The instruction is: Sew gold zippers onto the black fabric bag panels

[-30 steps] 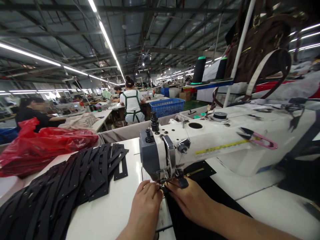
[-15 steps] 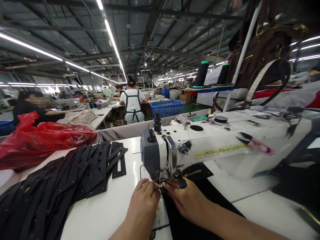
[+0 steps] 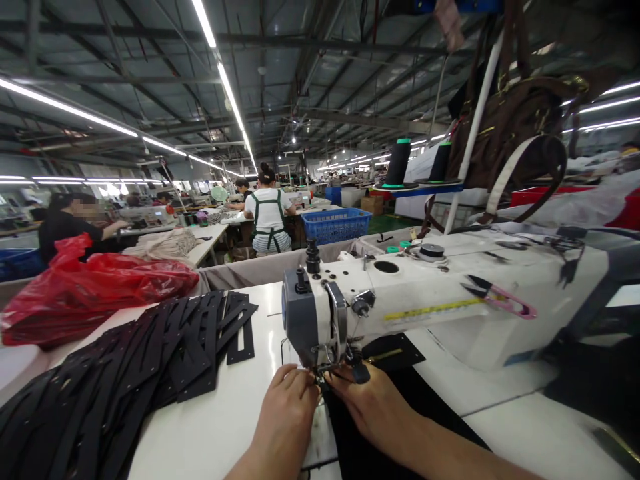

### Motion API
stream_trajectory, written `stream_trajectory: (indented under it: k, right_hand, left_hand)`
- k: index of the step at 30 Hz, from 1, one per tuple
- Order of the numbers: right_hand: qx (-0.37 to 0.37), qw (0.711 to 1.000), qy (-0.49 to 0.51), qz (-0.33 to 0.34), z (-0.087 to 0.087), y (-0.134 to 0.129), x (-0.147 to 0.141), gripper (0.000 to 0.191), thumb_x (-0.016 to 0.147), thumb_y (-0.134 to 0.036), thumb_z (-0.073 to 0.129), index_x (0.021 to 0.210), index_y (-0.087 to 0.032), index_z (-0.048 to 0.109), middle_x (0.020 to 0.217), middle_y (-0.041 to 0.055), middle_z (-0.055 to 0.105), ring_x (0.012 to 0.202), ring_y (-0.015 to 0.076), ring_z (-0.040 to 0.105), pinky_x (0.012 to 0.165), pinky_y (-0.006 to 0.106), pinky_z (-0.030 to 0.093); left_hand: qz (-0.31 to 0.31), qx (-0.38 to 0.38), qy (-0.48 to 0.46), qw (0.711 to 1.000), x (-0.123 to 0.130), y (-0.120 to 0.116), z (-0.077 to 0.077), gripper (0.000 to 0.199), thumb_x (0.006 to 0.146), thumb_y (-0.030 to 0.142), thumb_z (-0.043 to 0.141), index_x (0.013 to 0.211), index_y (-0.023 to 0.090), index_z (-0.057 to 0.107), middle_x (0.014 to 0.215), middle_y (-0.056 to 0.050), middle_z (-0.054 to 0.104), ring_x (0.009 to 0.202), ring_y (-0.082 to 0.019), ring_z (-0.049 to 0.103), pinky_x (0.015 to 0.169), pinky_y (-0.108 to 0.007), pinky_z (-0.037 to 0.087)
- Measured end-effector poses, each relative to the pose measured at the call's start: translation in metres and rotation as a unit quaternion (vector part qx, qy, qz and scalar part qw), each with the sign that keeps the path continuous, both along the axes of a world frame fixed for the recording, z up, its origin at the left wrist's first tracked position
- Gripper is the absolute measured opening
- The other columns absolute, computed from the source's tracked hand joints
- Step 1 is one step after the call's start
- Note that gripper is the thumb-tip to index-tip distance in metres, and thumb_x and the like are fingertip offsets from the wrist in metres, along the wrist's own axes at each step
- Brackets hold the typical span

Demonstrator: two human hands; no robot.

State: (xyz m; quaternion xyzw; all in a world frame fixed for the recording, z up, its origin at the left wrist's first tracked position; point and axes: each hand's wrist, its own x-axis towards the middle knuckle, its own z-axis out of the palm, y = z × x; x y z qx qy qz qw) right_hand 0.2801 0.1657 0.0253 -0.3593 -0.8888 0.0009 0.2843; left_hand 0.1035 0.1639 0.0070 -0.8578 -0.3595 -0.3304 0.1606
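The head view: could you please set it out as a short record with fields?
Sewing machine: white and grey; pink-handled snips against its side
Left hand: fingertips at the machine's needle end; grip unclear
Right hand: on black material, beside the needle end
Left of machine: heaped black pieces, some slotted, on white table
Beyond heap: red plastic bag
Thread: two black cones

Hands [image 3: 289, 413] at sewing machine [image 3: 430, 293], fabric [image 3: 426, 393] beneath right one [image 3: 375, 403], panels [image 3: 135, 360] left, bag [image 3: 120, 280] behind panels

L hand [image 3: 291, 408] is held w/ fingers [image 3: 296, 379] bent, close to R hand [image 3: 367, 399]; R forearm [image 3: 445, 445] is angled from lower R.
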Motion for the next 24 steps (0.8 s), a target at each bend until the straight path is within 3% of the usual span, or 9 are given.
stream_trajectory:
  k: [14, 16, 18, 21, 24]
  right_hand:
    - [0.001, 1.0, 0.002, 0.004, -0.004, 0.003, -0.001, 0.024, 0.088, -0.011, 0.04, 0.091, -0.019, 0.062, 0.088, 0.0064, 0.067, 0.089, 0.0168, 0.061, 0.084, 0.031, 0.045]
    - [-0.001, 1.0, 0.004, -0.001, -0.004, 0.005, 0.002, 0.022, 0.088, -0.011, 0.043, 0.095, -0.02, 0.062, 0.093, 0.006, 0.067, 0.091, 0.0173, 0.06, 0.089, 0.035, 0.042]
    - [-0.008, 1.0, -0.009, -0.021, -0.003, 0.005, 0.011, 0.02, 0.086, -0.019, 0.051, 0.103, -0.021, 0.061, 0.102, 0.0073, 0.065, 0.101, 0.0217, 0.057, 0.097, 0.046, 0.035]
    - [-0.021, 0.992, -0.065, -0.103, -0.003, -0.005, 0.038, 0.045, 0.079, -0.041, 0.061, 0.116, -0.016, 0.056, 0.119, 0.0152, 0.057, 0.115, 0.0333, 0.047, 0.097, 0.06, 0.029]
    - [0.011, 0.981, -0.116, -0.155, -0.014, -0.033, 0.067, 0.065, 0.076, -0.043, 0.063, 0.13, -0.012, 0.045, 0.125, 0.0193, 0.051, 0.109, 0.0361, 0.052, 0.087, 0.054, 0.045]
  left_hand:
    - [-0.007, -0.018, 0.013, 1.0, -0.002, 0.001, 0.004, 0.017, 0.08, 0.003, 0.051, 0.07, 0.016, 0.053, 0.074, -0.003, 0.061, 0.07, -0.017, 0.059, 0.075, -0.036, 0.047]
    - [-0.006, -0.027, 0.009, 1.0, -0.002, 0.002, 0.006, 0.016, 0.08, 0.002, 0.051, 0.071, 0.016, 0.054, 0.074, -0.003, 0.061, 0.07, -0.018, 0.059, 0.074, -0.036, 0.047]
    - [-0.003, -0.038, 0.004, 0.999, -0.003, 0.001, 0.009, 0.015, 0.08, 0.003, 0.052, 0.073, 0.016, 0.056, 0.076, -0.004, 0.062, 0.07, -0.018, 0.059, 0.072, -0.036, 0.048]
    - [0.003, -0.061, -0.001, 0.998, -0.006, -0.007, 0.017, 0.013, 0.079, 0.006, 0.053, 0.079, 0.017, 0.059, 0.084, -0.004, 0.064, 0.077, -0.019, 0.06, 0.076, -0.038, 0.048]
    - [-0.003, -0.074, -0.019, 0.997, -0.012, -0.028, 0.023, 0.015, 0.081, 0.011, 0.051, 0.087, 0.02, 0.061, 0.099, -0.005, 0.064, 0.092, -0.021, 0.059, 0.086, -0.043, 0.045]
